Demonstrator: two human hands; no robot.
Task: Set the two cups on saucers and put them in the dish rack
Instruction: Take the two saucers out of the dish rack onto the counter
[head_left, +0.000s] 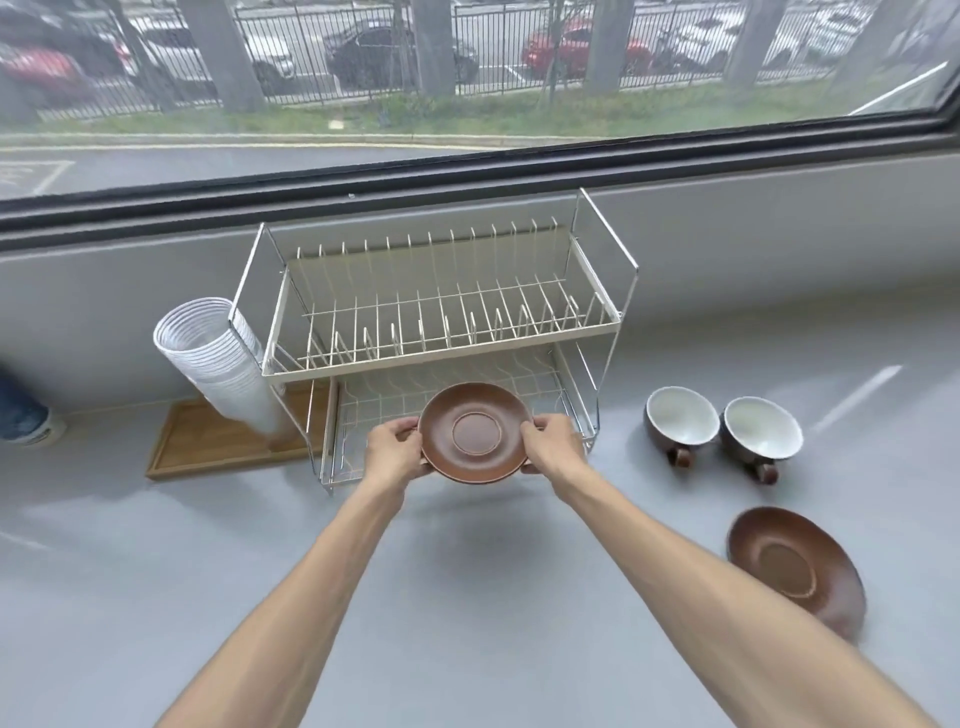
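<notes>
A brown saucer (475, 432) is held level in front of the lower tier of the white two-tier dish rack (441, 358). My left hand (392, 453) grips its left rim and my right hand (553, 441) grips its right rim. To the right of the rack, two brown cups with white insides stand upright on the grey counter, one (681, 423) beside the other (762, 435), handles toward me. A second brown saucer (795, 566) lies on the counter near my right forearm.
A stack of clear plastic cups (213, 358) leans on a wooden tray (228, 441) left of the rack. A window ledge and wall run behind the rack. Grey counter (467, 571) spreads under my arms.
</notes>
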